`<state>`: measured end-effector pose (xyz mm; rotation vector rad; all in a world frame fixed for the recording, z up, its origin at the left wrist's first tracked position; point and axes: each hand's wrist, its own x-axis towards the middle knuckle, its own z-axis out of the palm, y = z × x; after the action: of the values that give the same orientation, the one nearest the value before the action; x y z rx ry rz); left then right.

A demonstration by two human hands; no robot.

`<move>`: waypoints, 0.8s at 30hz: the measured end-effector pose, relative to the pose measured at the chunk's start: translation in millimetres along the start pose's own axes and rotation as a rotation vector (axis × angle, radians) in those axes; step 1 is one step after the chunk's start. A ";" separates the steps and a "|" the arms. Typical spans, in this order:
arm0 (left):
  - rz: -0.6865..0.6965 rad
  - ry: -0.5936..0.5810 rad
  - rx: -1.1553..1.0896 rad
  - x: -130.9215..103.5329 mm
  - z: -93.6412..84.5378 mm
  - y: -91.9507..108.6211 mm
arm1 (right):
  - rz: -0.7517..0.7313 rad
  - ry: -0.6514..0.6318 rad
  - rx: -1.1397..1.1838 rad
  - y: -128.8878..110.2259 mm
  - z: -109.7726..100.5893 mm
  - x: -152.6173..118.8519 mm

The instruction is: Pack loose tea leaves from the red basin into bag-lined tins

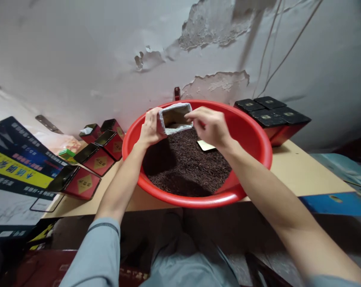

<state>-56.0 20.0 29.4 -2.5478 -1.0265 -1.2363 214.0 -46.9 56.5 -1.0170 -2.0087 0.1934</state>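
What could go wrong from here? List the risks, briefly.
1. The open pouch is held by its edges only, the left hand on one side and the right hand pinching the rim; a slip could tip it and spill.
2. The red basin juts over the table's front edge; pressing on its near rim might tilt it and the loose tea.
3. A card lying on the tea could get buried.

Probably a small tea-packing workroom, peeling plaster wall [210, 32], red tins [92, 163] along the table's [300, 171] left edge, black-lidded tins [271, 113] at its far right corner
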 end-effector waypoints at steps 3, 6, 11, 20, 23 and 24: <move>-0.112 0.027 -0.175 -2.2 -13.9 -10.2 | 0.081 0.179 0.147 15.1 -7.0 -1.6; -0.147 -0.096 -0.376 -4.4 -20.3 1.6 | 0.111 -0.117 0.412 35.6 7.5 -1.1; -0.205 -0.218 -0.419 -16.3 -26.4 17.9 | 0.058 -0.348 0.633 45.1 38.7 -2.6; -0.388 -0.377 -0.506 -53.9 -29.5 -5.0 | 0.131 -0.440 0.590 53.0 81.5 -14.8; -0.437 -0.475 -0.580 -65.2 -18.2 -11.1 | 0.218 -0.479 0.616 60.7 102.5 -23.8; -0.450 -0.472 -0.590 -68.7 -13.7 -12.7 | 0.230 -0.480 0.622 62.5 107.7 -25.7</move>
<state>-102.6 -11.5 -14.3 -3.2995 -1.6018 -1.1890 177.9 -0.3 -56.2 -0.8313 -2.0206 1.2015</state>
